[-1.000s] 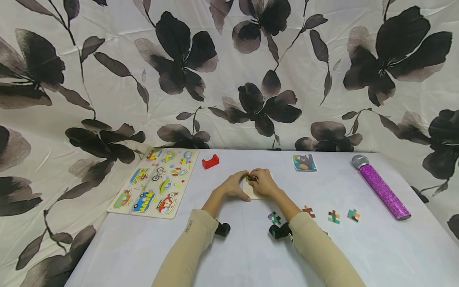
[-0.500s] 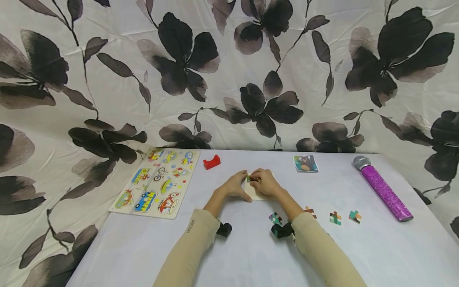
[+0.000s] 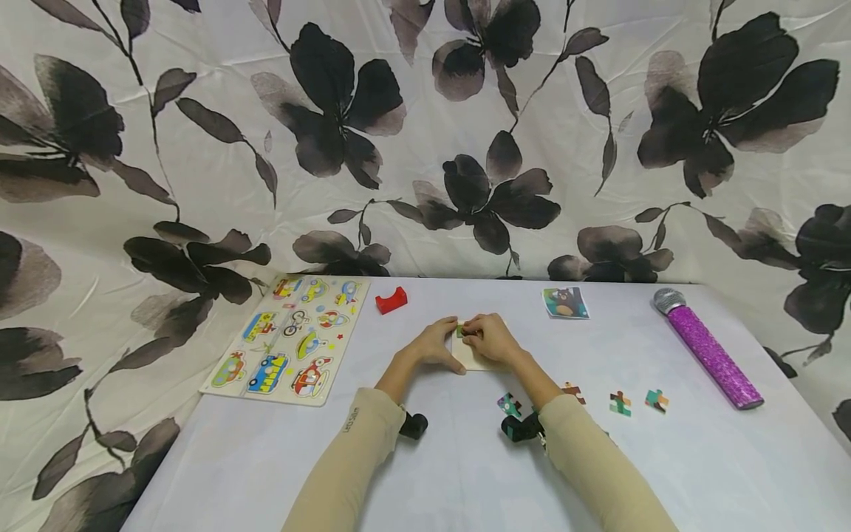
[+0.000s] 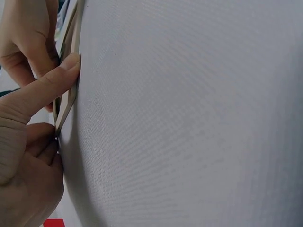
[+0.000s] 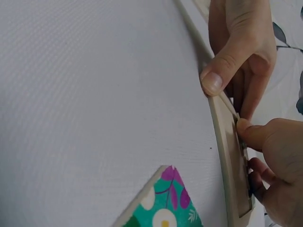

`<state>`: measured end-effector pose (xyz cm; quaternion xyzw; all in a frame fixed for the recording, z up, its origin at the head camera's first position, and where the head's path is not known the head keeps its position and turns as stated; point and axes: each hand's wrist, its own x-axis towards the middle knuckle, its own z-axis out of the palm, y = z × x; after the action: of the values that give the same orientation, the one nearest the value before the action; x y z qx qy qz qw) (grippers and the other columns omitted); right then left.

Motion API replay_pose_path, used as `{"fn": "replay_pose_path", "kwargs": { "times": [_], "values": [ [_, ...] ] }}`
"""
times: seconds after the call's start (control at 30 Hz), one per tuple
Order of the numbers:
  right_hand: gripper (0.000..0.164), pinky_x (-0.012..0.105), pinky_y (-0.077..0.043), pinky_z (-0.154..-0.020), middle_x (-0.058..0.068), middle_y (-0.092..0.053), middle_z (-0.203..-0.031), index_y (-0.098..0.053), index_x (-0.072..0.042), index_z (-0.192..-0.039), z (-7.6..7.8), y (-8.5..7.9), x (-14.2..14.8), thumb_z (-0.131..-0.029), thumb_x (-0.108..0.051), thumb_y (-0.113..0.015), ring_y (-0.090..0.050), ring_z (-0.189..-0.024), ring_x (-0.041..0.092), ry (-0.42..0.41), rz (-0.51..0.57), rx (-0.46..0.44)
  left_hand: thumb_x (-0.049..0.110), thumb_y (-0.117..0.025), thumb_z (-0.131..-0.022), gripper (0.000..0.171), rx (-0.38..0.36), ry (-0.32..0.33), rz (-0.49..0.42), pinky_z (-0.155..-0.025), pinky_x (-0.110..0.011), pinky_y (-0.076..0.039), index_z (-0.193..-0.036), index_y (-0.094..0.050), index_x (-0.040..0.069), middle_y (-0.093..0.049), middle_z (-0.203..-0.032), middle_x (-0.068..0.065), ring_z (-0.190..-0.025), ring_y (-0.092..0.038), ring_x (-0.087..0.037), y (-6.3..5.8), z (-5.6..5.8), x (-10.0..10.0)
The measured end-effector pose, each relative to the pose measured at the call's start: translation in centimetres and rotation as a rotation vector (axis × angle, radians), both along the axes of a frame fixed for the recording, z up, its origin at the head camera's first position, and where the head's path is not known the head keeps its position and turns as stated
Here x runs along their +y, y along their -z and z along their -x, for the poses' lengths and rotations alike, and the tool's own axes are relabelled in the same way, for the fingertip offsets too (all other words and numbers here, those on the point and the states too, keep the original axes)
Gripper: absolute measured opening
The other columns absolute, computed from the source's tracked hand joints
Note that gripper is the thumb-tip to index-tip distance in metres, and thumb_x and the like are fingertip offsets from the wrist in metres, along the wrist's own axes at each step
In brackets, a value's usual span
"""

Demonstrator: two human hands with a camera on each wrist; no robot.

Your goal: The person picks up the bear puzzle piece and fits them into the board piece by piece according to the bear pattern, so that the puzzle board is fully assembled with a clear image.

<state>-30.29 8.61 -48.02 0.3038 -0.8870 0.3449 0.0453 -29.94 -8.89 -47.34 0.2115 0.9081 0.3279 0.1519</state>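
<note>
In the head view, a small wooden puzzle tray point(image 3: 473, 362) lies flat at the middle of the white table. My left hand point(image 3: 432, 346) grips its left side, thumb on the near edge and fingers at the far end. Over the tray, my right hand point(image 3: 493, 340) pinches a puzzle piece point(image 3: 460, 332) at the upper left corner; the fingers hide most of that piece. In the right wrist view, the tray's raised rim point(image 5: 220, 127) shows under the left thumb point(image 5: 213, 82). A loose flowered puzzle piece point(image 5: 165, 208) lies nearby on the table.
Several loose puzzle pieces point(image 3: 620, 403) lie to the right, one partly behind my right sleeve. A vehicle puzzle board point(image 3: 279, 347) stands at left, with a red object point(image 3: 391, 300) beside it. A bear picture card point(image 3: 566, 302) and a purple glitter microphone point(image 3: 711, 353) are at right.
The head view shifts slightly. Both hands stay at the tray, and the right fingers keep their pinch at its upper left corner with hardly any movement.
</note>
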Motion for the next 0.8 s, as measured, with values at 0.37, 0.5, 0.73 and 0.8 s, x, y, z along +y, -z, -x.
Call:
{"fn": "replay_pose_path", "kwargs": {
  "times": [0.37,0.5,0.73,0.8],
  "values": [
    [0.015,0.045,-0.047,-0.093,0.02,-0.068,-0.106,-0.073,0.005,-0.091,-0.02,0.56,-0.03,-0.082,-0.006,-0.071,-0.062,-0.102,0.035,0.059,-0.018,0.028,0.023,-0.089,-0.062,0.101,-0.023,-0.009,0.005,-0.114,-0.04,-0.023,-0.142,-0.034,-0.005,-0.029,-0.151,-0.014,-0.14,-0.024,-0.029,0.04,-0.07,0.09],
    [0.017,0.043,-0.05,-0.086,0.021,-0.067,-0.103,-0.072,0.006,-0.091,0.09,0.62,-0.08,-0.08,-0.006,-0.073,-0.063,-0.094,0.033,0.083,-0.012,0.014,0.023,-0.089,-0.062,0.101,-0.017,-0.008,0.001,-0.114,-0.04,-0.023,-0.142,-0.034,-0.005,-0.029,-0.151,-0.015,-0.14,-0.024,-0.029,0.16,-0.05,0.13],
    [0.021,0.046,-0.044,-0.086,0.02,-0.062,-0.103,-0.072,0.005,-0.096,0.11,0.35,0.07,-0.082,-0.01,-0.072,-0.057,-0.097,0.034,0.057,-0.028,-0.016,0.024,-0.089,-0.061,0.101,-0.012,-0.011,0.006,-0.114,-0.039,-0.023,-0.142,-0.036,-0.005,-0.03,-0.151,-0.014,-0.14,-0.025,-0.029,0.05,-0.03,0.07],
    [0.02,0.046,-0.043,-0.085,0.019,-0.062,-0.101,-0.072,0.006,-0.095,0.14,0.2,0.07,-0.082,-0.01,-0.071,-0.056,-0.096,0.034,0.046,-0.027,-0.018,0.024,-0.089,-0.061,0.1,-0.009,-0.01,0.006,-0.114,-0.039,-0.023,-0.141,-0.036,-0.005,-0.03,-0.151,-0.014,-0.14,-0.025,-0.028,0.02,-0.02,0.06]
  ]
}}
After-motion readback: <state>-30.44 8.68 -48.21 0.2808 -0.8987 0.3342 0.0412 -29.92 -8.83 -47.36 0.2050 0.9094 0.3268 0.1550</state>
